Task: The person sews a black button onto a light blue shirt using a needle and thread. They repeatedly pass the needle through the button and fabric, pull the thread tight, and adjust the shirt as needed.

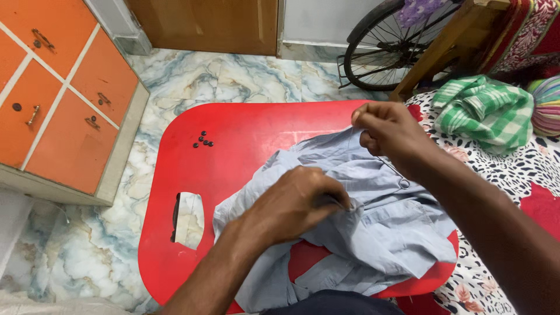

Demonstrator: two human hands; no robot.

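Shirt: pale blue shirt (373, 221), crumpled on red table (245, 140), right half
Left hand (297, 201): fingers pinched on shirt fabric, centre
Right hand (388, 134): raised at 1 o'clock, fingertips pinched together on thin thread (392, 166)
Buttons: small dark buttons (203, 140), at 10 o'clock, well apart from shirt

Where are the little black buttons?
In the head view, the black buttons sit in a small cluster on the red table, toward its far left, apart from the light blue shirt.
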